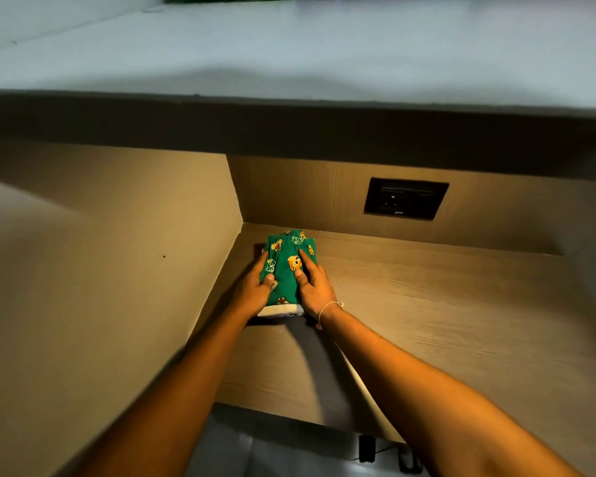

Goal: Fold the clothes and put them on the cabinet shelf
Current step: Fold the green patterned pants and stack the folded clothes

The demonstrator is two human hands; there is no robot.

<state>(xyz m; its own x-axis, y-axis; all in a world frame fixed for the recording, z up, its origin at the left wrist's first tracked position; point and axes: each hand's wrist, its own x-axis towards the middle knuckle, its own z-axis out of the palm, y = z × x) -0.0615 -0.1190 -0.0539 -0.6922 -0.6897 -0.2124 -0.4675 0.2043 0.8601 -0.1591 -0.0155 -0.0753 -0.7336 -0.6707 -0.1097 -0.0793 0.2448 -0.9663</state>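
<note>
Folded green garment (pixel 287 270), between my hands on the shelf (pixel 427 304): probably soft, light, slump-prone; I favour its sides, where left hand (pixel 253 291) and right hand (pixel 316 288) press, fingers straight.

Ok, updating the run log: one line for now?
step: placing | item: folded green garment atop cream garment, shelf back-left corner | left hand, right hand: pressing its sides

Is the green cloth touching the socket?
No, the green cloth lies on the shelf near the left corner, while the socket sits apart, higher up to its right.
</note>
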